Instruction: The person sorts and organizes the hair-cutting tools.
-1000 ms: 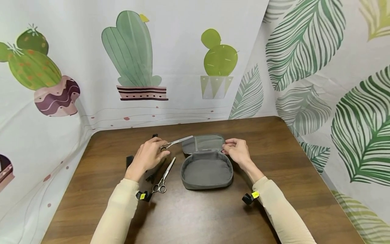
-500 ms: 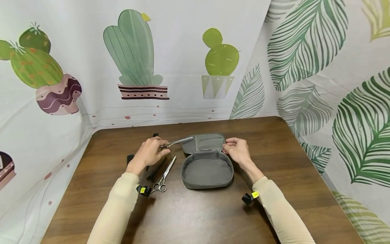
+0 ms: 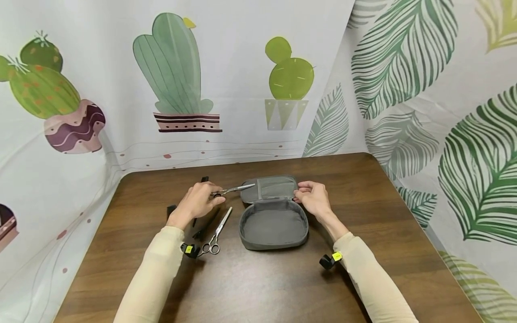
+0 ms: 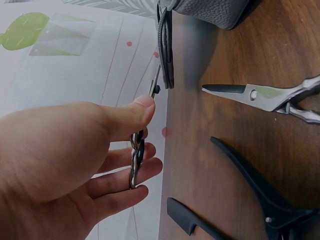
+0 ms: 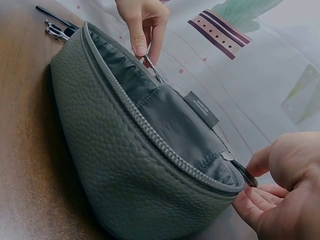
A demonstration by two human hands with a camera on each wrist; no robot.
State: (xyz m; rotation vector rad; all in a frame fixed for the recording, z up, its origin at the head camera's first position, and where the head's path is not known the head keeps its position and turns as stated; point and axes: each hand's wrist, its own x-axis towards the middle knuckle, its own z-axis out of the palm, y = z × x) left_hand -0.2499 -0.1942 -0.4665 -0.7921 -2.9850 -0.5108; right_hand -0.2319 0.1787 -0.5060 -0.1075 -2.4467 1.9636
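My left hand grips the handles of a pair of silver scissors, thumb on one side and fingers on the other. Their blades point right and overlap the raised lid of a grey zip case. In the left wrist view the blade reaches the lid's edge. At the lid's right edge, my right hand pinches it between thumb and fingers, as the right wrist view confirms. The case lies unzipped, its dark lining showing.
A second pair of scissors lies left of the case on the wooden table. Beside it are a black hair clip and a flat black piece. More black items sit partly behind the left hand. A printed cloth hangs behind.
The scissors' blade tips have dipped slightly against the lid. My right hand keeps its pinch on the lid's edge, and the case stays where it was.
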